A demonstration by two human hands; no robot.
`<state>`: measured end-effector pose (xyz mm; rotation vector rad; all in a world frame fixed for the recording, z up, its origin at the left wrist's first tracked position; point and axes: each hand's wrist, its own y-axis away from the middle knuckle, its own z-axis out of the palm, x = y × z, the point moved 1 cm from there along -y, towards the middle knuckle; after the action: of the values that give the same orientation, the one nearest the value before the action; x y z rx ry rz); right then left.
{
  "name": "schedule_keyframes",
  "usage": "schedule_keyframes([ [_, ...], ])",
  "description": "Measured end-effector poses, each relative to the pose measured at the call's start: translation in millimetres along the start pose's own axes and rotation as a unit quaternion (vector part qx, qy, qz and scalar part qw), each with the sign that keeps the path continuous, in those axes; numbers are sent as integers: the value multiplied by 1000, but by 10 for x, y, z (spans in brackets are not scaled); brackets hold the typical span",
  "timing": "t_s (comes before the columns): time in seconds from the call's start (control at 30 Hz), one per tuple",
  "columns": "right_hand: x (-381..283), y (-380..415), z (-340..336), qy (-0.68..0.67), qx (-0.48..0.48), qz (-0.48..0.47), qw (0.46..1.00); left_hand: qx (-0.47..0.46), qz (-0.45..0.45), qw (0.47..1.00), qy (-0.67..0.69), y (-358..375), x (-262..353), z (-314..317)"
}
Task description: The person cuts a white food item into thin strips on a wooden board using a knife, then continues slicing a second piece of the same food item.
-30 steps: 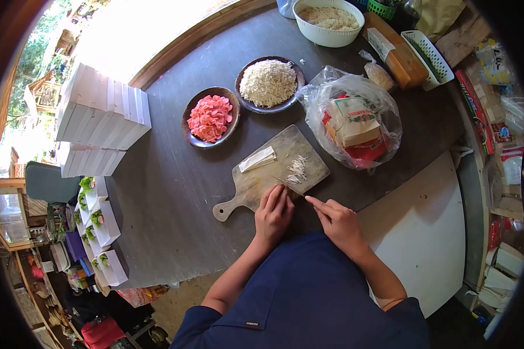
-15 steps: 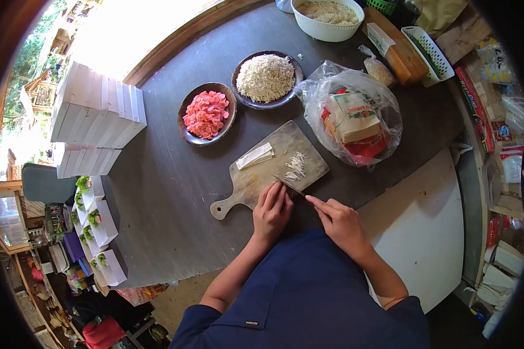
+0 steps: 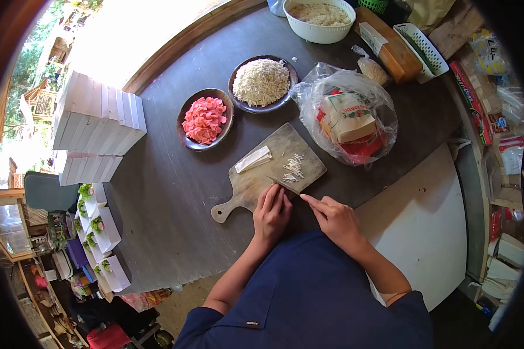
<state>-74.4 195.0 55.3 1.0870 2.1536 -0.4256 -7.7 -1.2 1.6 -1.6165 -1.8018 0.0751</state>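
Observation:
A wooden cutting board (image 3: 247, 186) lies on the dark table in front of me. My right hand (image 3: 335, 220) is closed round a knife (image 3: 287, 186), its index finger stretched towards the blade. The blade lies low over the board's near edge. Against its left side are the bent fingers of my left hand (image 3: 271, 214), pressed together; whatever they hold is hidden beneath them. Thin white shreds (image 3: 293, 167) lie beyond the blade. A few pale white strips (image 3: 254, 159) rest side by side on the board's far left part.
Beyond the board stand a bowl of pink slices (image 3: 204, 120) and a bowl of white shreds (image 3: 262, 82). A clear plastic bag (image 3: 384, 104) with packets sits at right, a white basin (image 3: 320, 34) behind. Stacked white boxes (image 3: 99, 125) and open boxes with greens (image 3: 102, 230) line the left.
The knife and my right hand have shifted slightly left towards my left hand. My left hand stays nearly in place. The whole view has tilted a little.

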Motion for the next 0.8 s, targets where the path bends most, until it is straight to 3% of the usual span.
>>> schedule_keyframes([
  [0.8, -85, 19, -203, 34, -5, 4, 999, -10, 0, 1000, 8, -9, 17, -10],
])
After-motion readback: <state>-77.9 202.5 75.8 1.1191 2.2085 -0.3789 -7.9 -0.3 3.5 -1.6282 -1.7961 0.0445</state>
